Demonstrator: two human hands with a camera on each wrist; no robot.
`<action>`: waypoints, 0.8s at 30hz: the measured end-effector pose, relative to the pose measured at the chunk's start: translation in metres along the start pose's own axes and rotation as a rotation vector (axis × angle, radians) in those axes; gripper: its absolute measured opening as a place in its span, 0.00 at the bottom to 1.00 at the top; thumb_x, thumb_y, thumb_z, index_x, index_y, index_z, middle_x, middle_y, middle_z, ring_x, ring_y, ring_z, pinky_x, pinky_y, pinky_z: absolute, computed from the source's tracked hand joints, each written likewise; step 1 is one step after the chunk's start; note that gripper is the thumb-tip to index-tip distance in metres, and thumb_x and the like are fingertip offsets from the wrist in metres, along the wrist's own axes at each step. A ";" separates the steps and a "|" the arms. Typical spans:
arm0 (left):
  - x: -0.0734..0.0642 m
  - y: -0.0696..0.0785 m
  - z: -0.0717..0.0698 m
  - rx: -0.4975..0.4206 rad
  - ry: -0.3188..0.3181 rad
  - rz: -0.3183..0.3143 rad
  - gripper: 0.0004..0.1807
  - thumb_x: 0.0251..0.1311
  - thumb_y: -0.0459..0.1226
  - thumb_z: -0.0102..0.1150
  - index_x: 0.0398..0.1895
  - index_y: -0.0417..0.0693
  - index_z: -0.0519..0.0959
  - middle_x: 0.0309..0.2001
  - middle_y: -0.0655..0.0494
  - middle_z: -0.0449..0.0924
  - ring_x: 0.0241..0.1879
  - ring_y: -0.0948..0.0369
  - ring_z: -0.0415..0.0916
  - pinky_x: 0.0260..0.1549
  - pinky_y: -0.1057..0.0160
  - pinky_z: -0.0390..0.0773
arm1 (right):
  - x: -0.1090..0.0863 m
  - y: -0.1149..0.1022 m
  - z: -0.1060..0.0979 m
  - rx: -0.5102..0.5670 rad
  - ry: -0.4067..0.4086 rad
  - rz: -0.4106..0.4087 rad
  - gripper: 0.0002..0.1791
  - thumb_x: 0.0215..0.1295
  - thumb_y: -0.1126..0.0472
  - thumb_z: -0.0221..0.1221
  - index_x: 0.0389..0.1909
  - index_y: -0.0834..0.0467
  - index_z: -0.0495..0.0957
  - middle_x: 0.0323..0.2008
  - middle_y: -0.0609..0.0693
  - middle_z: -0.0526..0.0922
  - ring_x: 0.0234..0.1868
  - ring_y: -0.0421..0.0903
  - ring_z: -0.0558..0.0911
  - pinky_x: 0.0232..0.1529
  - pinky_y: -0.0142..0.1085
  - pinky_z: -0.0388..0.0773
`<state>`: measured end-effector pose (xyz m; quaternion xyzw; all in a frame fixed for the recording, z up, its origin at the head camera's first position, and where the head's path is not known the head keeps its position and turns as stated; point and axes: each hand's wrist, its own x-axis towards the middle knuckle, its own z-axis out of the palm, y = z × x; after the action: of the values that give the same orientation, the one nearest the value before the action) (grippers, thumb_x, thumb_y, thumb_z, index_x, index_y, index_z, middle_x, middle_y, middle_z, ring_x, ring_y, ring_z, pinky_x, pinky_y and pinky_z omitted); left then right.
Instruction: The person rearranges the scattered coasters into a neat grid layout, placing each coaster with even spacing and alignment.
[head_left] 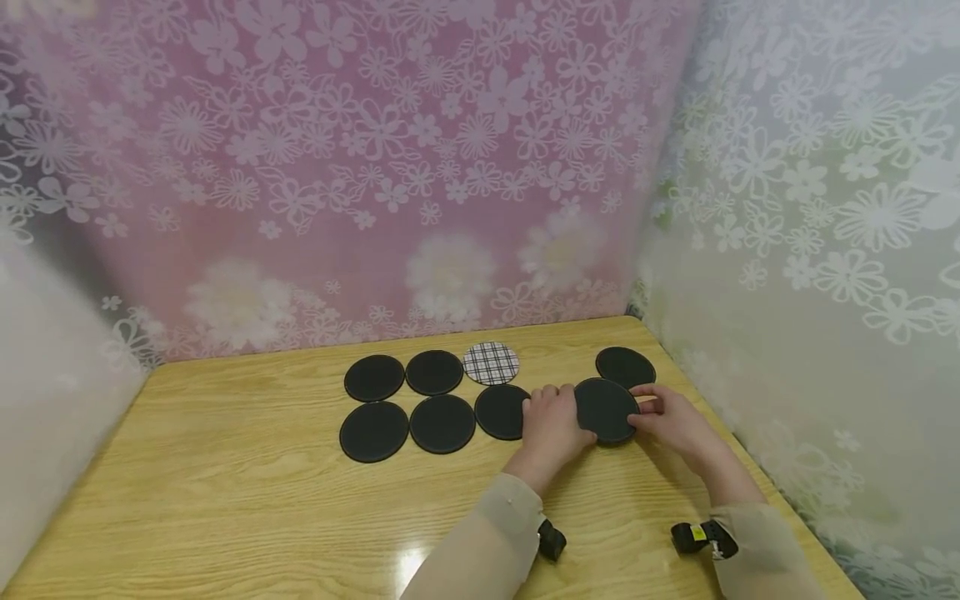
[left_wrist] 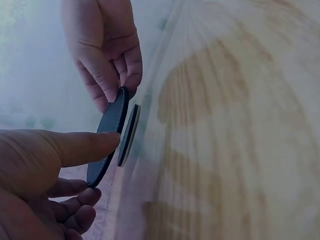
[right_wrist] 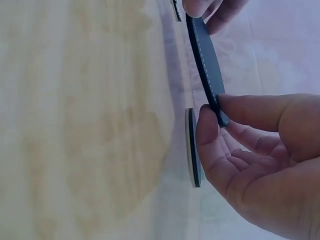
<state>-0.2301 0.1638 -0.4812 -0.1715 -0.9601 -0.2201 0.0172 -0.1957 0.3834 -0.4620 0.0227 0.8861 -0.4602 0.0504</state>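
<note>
A round black coaster (head_left: 606, 411) with a stitched edge is held above the table between both hands. My left hand (head_left: 553, 425) grips its left side, the thumb (left_wrist: 92, 148) on one face and fingers behind. On the opposite side my right hand (head_left: 671, 421) pinches the rim between thumb and fingers, as the right wrist view shows. Just behind lies another black coaster (head_left: 625, 367). Beside the left hand, a black coaster (head_left: 501, 412) is partly covered by its fingers. A coaster with a white-and-black plaid face (head_left: 491, 362) lies in the back row.
Several more black coasters lie in two rows on the left, among them one at the back (head_left: 374, 377) and one in front (head_left: 373, 432). The wooden table (head_left: 225, 483) meets flowered pink curtain cloth (head_left: 375, 167) at the back and pale cloth (head_left: 810, 333) on the right.
</note>
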 end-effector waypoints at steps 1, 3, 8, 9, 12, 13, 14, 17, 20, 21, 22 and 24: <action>0.001 -0.002 -0.001 -0.004 0.006 0.002 0.41 0.57 0.57 0.85 0.70 0.51 0.82 0.60 0.54 0.82 0.59 0.54 0.75 0.54 0.54 0.72 | 0.002 -0.001 0.000 0.014 -0.003 -0.009 0.31 0.82 0.67 0.62 0.78 0.73 0.63 0.58 0.71 0.79 0.53 0.57 0.84 0.50 0.45 0.86; 0.003 -0.006 -0.002 -0.012 0.015 0.002 0.41 0.58 0.57 0.85 0.71 0.51 0.81 0.61 0.54 0.82 0.60 0.54 0.76 0.55 0.53 0.73 | 0.005 -0.004 -0.001 0.050 -0.012 -0.018 0.31 0.82 0.68 0.62 0.78 0.73 0.62 0.57 0.70 0.80 0.52 0.56 0.85 0.52 0.46 0.87; 0.010 -0.018 -0.006 -0.055 0.027 -0.003 0.42 0.59 0.57 0.84 0.72 0.49 0.80 0.62 0.53 0.82 0.61 0.52 0.76 0.58 0.50 0.74 | 0.018 -0.012 0.001 0.120 -0.039 -0.019 0.31 0.83 0.69 0.60 0.79 0.72 0.61 0.53 0.65 0.81 0.47 0.51 0.86 0.53 0.45 0.87; 0.011 -0.021 -0.008 -0.072 0.028 -0.005 0.41 0.59 0.56 0.84 0.72 0.49 0.80 0.62 0.52 0.82 0.61 0.52 0.76 0.59 0.49 0.74 | 0.021 -0.014 0.001 0.128 -0.046 -0.019 0.31 0.83 0.69 0.60 0.79 0.72 0.61 0.52 0.65 0.82 0.46 0.50 0.86 0.53 0.44 0.87; 0.013 -0.029 -0.009 -0.096 0.017 -0.018 0.42 0.60 0.56 0.83 0.74 0.49 0.79 0.64 0.51 0.81 0.64 0.50 0.75 0.63 0.47 0.73 | 0.028 -0.018 0.005 0.159 -0.057 -0.012 0.31 0.83 0.70 0.60 0.79 0.72 0.61 0.53 0.65 0.83 0.45 0.48 0.85 0.51 0.43 0.86; 0.013 -0.032 -0.009 -0.103 0.017 -0.024 0.42 0.60 0.56 0.83 0.74 0.49 0.79 0.65 0.51 0.81 0.65 0.50 0.75 0.64 0.46 0.72 | 0.031 -0.020 0.006 0.171 -0.063 -0.009 0.31 0.83 0.70 0.59 0.79 0.72 0.61 0.53 0.65 0.83 0.45 0.49 0.85 0.51 0.43 0.86; 0.014 -0.034 -0.010 -0.108 0.017 -0.030 0.42 0.60 0.56 0.83 0.74 0.49 0.79 0.65 0.51 0.81 0.65 0.50 0.75 0.64 0.45 0.72 | 0.033 -0.022 0.007 0.180 -0.066 -0.006 0.30 0.83 0.70 0.59 0.79 0.72 0.62 0.53 0.65 0.83 0.45 0.49 0.85 0.50 0.42 0.85; 0.015 -0.040 -0.010 -0.104 0.022 -0.049 0.42 0.60 0.56 0.83 0.74 0.51 0.80 0.65 0.50 0.80 0.66 0.50 0.74 0.65 0.44 0.72 | 0.038 -0.027 0.011 0.202 -0.076 0.007 0.30 0.83 0.70 0.59 0.79 0.72 0.62 0.53 0.64 0.83 0.44 0.49 0.84 0.48 0.41 0.85; 0.015 -0.044 -0.011 -0.086 0.032 -0.068 0.41 0.59 0.57 0.84 0.72 0.52 0.82 0.64 0.50 0.79 0.64 0.49 0.74 0.63 0.44 0.72 | 0.042 -0.029 0.014 0.218 -0.074 0.021 0.31 0.83 0.71 0.59 0.80 0.72 0.62 0.54 0.65 0.82 0.43 0.48 0.84 0.48 0.40 0.85; 0.016 -0.045 -0.011 -0.077 0.030 -0.077 0.41 0.59 0.58 0.83 0.72 0.52 0.82 0.63 0.50 0.79 0.63 0.50 0.74 0.63 0.44 0.72 | 0.044 -0.029 0.016 0.221 -0.073 0.024 0.31 0.83 0.71 0.59 0.80 0.72 0.62 0.55 0.67 0.82 0.43 0.48 0.84 0.48 0.40 0.85; 0.016 -0.045 -0.011 -0.068 0.027 -0.085 0.41 0.59 0.58 0.83 0.72 0.52 0.82 0.63 0.50 0.79 0.63 0.50 0.74 0.63 0.44 0.72 | 0.045 -0.029 0.017 0.226 -0.072 0.028 0.31 0.83 0.71 0.59 0.80 0.72 0.62 0.56 0.68 0.81 0.43 0.47 0.84 0.48 0.40 0.85; 0.016 -0.046 -0.012 -0.058 0.022 -0.103 0.41 0.58 0.59 0.83 0.72 0.52 0.82 0.62 0.50 0.79 0.62 0.49 0.74 0.62 0.44 0.71 | 0.048 -0.028 0.019 0.230 -0.070 0.034 0.31 0.83 0.71 0.59 0.80 0.72 0.62 0.59 0.70 0.80 0.44 0.47 0.84 0.48 0.40 0.86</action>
<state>-0.2609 0.1249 -0.4879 -0.1197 -0.9607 -0.2502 0.0116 -0.2447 0.3510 -0.4551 0.0272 0.8246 -0.5584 0.0858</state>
